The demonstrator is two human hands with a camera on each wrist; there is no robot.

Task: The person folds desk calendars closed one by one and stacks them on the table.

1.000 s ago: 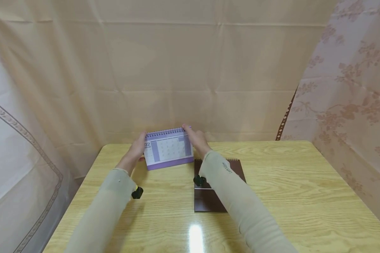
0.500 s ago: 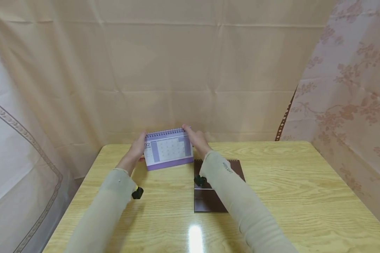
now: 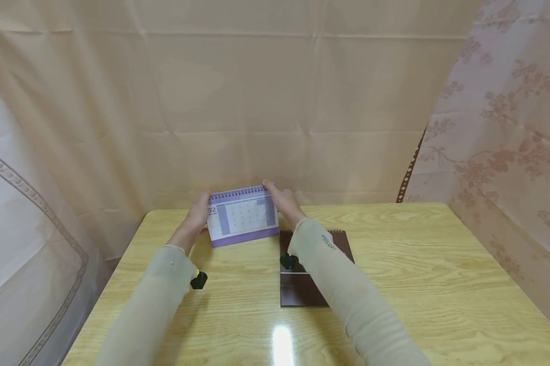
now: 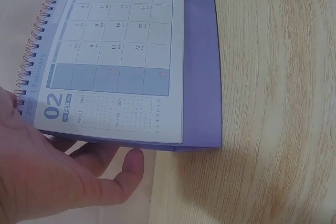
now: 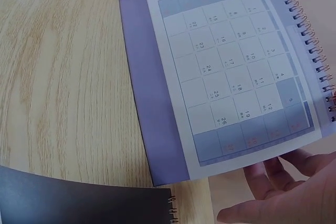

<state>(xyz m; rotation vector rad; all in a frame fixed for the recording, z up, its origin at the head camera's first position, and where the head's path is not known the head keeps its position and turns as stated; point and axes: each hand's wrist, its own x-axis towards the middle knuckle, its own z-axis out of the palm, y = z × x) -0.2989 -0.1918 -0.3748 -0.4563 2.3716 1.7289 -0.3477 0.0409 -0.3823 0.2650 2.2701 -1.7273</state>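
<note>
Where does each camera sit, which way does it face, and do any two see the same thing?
Head: worn on the head, facing forward and down at the table, purple calendar and dark spiral-bound item; both hands and sleeves show.
Left wrist: on that wrist, facing the calendar page and table; the left hand shows at lower left.
Right wrist: on that wrist, facing the same page; the right hand shows at lower right.
Shared: both wrist views show the calendar page, from opposite sides.
</note>
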